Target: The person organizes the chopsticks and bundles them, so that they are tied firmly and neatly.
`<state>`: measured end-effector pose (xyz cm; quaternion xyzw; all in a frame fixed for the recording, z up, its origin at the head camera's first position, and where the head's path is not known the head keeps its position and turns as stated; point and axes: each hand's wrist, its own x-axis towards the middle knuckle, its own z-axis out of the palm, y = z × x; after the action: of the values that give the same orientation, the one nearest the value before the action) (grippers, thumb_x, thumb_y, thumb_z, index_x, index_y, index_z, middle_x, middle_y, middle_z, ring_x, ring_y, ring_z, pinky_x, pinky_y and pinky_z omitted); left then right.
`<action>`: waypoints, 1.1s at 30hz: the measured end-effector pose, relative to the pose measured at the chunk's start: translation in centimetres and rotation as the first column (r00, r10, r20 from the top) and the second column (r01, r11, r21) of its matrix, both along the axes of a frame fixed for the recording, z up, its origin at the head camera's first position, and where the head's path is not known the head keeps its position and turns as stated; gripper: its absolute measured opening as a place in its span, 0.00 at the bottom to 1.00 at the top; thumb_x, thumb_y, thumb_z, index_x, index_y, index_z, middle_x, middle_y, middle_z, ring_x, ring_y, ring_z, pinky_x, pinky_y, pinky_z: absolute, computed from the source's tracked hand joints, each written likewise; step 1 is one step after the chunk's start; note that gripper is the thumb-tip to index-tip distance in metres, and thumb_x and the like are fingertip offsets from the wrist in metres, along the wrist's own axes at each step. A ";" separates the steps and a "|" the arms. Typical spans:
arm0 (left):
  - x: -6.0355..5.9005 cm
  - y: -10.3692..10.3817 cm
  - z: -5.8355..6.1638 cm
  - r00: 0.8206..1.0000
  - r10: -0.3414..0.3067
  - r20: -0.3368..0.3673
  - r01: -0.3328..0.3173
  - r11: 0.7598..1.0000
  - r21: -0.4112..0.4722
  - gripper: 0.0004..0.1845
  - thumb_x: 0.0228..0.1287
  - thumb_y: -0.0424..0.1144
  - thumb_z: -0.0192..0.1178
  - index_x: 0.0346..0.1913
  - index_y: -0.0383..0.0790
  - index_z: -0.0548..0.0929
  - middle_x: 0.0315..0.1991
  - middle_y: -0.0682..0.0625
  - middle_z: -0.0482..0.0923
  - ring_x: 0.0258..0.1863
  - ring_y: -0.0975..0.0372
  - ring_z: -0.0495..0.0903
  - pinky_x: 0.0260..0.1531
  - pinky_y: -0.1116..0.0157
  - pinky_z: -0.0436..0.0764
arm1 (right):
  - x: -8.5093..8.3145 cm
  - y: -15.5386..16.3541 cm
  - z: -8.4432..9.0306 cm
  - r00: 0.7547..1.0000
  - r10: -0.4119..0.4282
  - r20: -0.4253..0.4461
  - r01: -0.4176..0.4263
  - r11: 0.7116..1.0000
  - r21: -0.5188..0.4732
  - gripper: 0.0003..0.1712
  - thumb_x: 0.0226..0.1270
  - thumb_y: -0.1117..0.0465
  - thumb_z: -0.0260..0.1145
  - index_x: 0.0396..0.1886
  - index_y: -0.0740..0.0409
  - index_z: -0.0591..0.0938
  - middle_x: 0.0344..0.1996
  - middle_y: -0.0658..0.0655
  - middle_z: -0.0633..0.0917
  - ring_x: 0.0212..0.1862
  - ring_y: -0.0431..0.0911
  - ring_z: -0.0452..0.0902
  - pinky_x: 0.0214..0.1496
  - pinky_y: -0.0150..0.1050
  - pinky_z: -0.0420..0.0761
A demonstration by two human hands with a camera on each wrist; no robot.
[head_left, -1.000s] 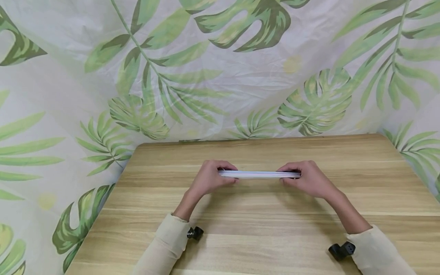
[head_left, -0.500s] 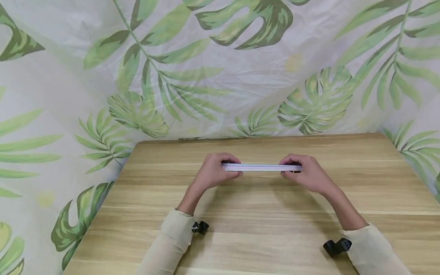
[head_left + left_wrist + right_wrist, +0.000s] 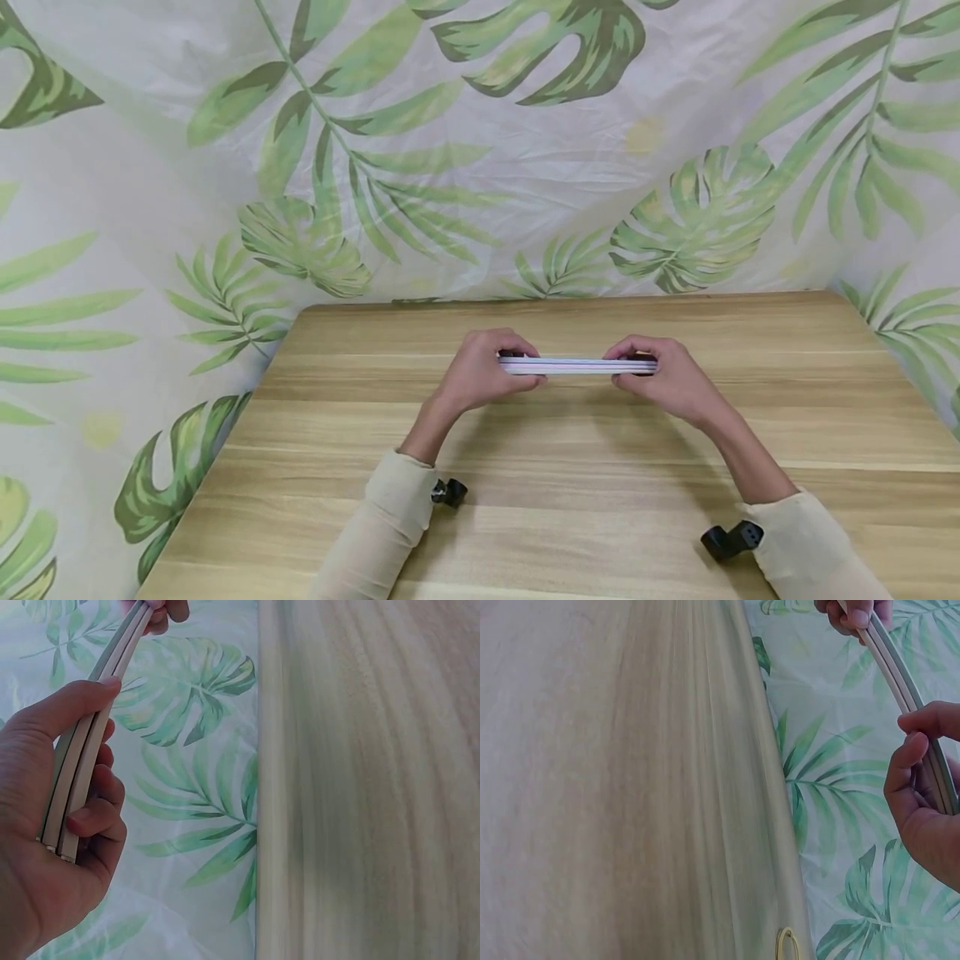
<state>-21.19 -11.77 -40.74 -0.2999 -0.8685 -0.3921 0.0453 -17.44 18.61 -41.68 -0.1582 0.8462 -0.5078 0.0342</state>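
A thin stack of flat white sheets or slim booklets (image 3: 576, 365) is held edge-on above the wooden table (image 3: 570, 492), both hands gripping its ends. My left hand (image 3: 491, 367) pinches the left end, thumb on one face and fingers curled behind the stack (image 3: 82, 761). My right hand (image 3: 654, 373) grips the right end the same way; the stack (image 3: 907, 697) runs from it up to the other hand. The stack looks like two or three layers with a slight bow.
Leaf-print cloth (image 3: 480, 150) hangs behind and around the table. Small black camera mounts (image 3: 448, 492) (image 3: 729, 540) sit at both wrists over cream sleeves. The table's far edge (image 3: 570, 300) meets the cloth.
Both hands lifted the stack slightly away from me. The left hand has slid rightward along it, so the hands stand closer together.
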 end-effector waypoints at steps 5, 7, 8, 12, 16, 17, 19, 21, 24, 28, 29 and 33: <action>-0.1 0.3 -0.1 0.999 0.035 -0.015 -0.035 0.999 0.035 0.12 0.51 0.41 0.85 0.38 0.46 0.94 0.33 0.55 0.89 0.30 0.67 0.83 0.33 0.71 0.81 | 0.1 -0.3 0.3 1.000 -0.009 0.018 0.009 1.000 -0.029 0.12 0.68 0.69 0.73 0.50 0.61 0.88 0.43 0.64 0.89 0.38 0.40 0.81 0.38 0.34 0.82; -0.1 0.3 0.0 0.999 0.039 -0.023 -0.039 0.999 0.031 0.12 0.51 0.42 0.85 0.38 0.47 0.94 0.33 0.56 0.89 0.30 0.67 0.82 0.33 0.70 0.80 | 0.1 -0.4 0.4 0.999 -0.008 0.031 0.009 0.999 -0.046 0.12 0.68 0.70 0.73 0.50 0.61 0.88 0.43 0.65 0.89 0.37 0.40 0.81 0.37 0.34 0.81; -0.1 0.3 0.0 0.999 0.039 -0.025 -0.039 0.999 0.023 0.12 0.51 0.42 0.85 0.38 0.47 0.94 0.33 0.56 0.90 0.30 0.67 0.82 0.33 0.70 0.80 | 0.1 -0.4 0.4 0.999 -0.006 0.041 0.008 0.998 -0.059 0.12 0.68 0.70 0.73 0.50 0.62 0.88 0.43 0.66 0.89 0.37 0.40 0.80 0.37 0.34 0.81; -0.2 0.0 0.2 0.999 0.030 -0.022 -0.031 0.998 -0.048 0.10 0.54 0.42 0.83 0.40 0.49 0.95 0.35 0.57 0.92 0.30 0.70 0.83 0.34 0.69 0.81 | 0.2 -0.7 0.3 0.997 -0.004 0.072 0.010 0.996 -0.093 0.13 0.68 0.70 0.73 0.51 0.63 0.88 0.43 0.68 0.88 0.36 0.40 0.80 0.37 0.34 0.81; -0.1 -0.2 0.6 0.997 0.027 -0.072 -0.040 0.983 -0.182 0.08 0.57 0.44 0.80 0.40 0.51 0.95 0.33 0.59 0.92 0.28 0.72 0.81 0.34 0.69 0.80 | 0.2 -0.9 0.3 0.997 -0.026 0.076 0.033 0.995 -0.099 0.14 0.66 0.69 0.74 0.51 0.63 0.89 0.41 0.64 0.89 0.34 0.38 0.79 0.35 0.34 0.80; -0.1 -0.2 0.7 0.996 0.022 -0.092 -0.042 0.975 -0.216 0.07 0.58 0.44 0.80 0.39 0.52 0.95 0.33 0.60 0.91 0.27 0.72 0.80 0.33 0.69 0.79 | 0.2 -0.9 0.2 0.996 -0.030 0.078 0.038 0.994 -0.101 0.14 0.66 0.69 0.75 0.51 0.63 0.89 0.41 0.64 0.89 0.34 0.38 0.79 0.35 0.34 0.80; 0.0 -0.2 1.0 0.992 0.011 -0.128 -0.046 0.961 -0.274 0.07 0.58 0.44 0.79 0.39 0.52 0.95 0.32 0.61 0.91 0.26 0.72 0.79 0.33 0.68 0.79 | 0.2 -0.9 0.3 0.996 -0.036 0.080 0.044 0.994 -0.102 0.15 0.65 0.69 0.75 0.51 0.63 0.89 0.42 0.64 0.89 0.34 0.38 0.79 0.35 0.33 0.80; 0.1 -0.1 1.2 0.989 -0.006 -0.150 -0.042 0.949 -0.312 0.07 0.58 0.45 0.79 0.39 0.52 0.95 0.31 0.61 0.91 0.26 0.71 0.79 0.32 0.68 0.78 | 0.2 -0.9 0.3 0.996 -0.037 0.084 0.046 0.993 -0.110 0.15 0.65 0.70 0.75 0.51 0.64 0.89 0.43 0.65 0.89 0.33 0.38 0.79 0.34 0.33 0.80; 0.1 0.0 1.3 0.986 -0.033 -0.162 -0.026 0.937 -0.348 0.07 0.59 0.46 0.80 0.39 0.53 0.94 0.31 0.61 0.90 0.26 0.71 0.78 0.30 0.69 0.77 | 0.3 -0.9 0.3 0.995 -0.036 0.090 0.046 0.992 -0.114 0.15 0.64 0.70 0.75 0.50 0.64 0.90 0.40 0.61 0.90 0.33 0.37 0.78 0.33 0.33 0.80; 0.0 0.0 1.2 0.984 -0.061 -0.166 -0.005 0.928 -0.373 0.07 0.60 0.46 0.79 0.38 0.53 0.94 0.29 0.62 0.89 0.24 0.70 0.76 0.28 0.69 0.74 | 0.4 -0.9 0.2 0.994 -0.030 0.107 0.042 0.992 -0.118 0.15 0.64 0.70 0.75 0.50 0.63 0.90 0.36 0.54 0.89 0.31 0.38 0.77 0.31 0.33 0.78; 0.0 0.0 1.2 0.984 -0.064 -0.169 -0.005 0.926 -0.377 0.06 0.60 0.46 0.79 0.38 0.53 0.94 0.29 0.62 0.88 0.24 0.70 0.76 0.28 0.69 0.74 | 0.4 -1.0 0.2 0.993 -0.029 0.110 0.042 0.992 -0.118 0.15 0.64 0.70 0.75 0.50 0.63 0.90 0.35 0.54 0.88 0.31 0.38 0.76 0.31 0.33 0.78; -0.1 -0.1 1.1 0.981 -0.067 -0.180 -0.010 0.918 -0.397 0.04 0.61 0.45 0.78 0.37 0.53 0.93 0.28 0.62 0.87 0.23 0.69 0.75 0.27 0.69 0.73 | 0.5 -1.1 0.2 0.994 -0.029 0.109 0.041 0.993 -0.109 0.15 0.64 0.69 0.76 0.50 0.62 0.90 0.36 0.57 0.88 0.30 0.38 0.76 0.30 0.33 0.78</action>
<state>-21.32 -11.84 -39.64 -0.3517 -0.9170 -0.1783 0.0607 -16.92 17.53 -41.43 -0.1174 0.8161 -0.5625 0.0616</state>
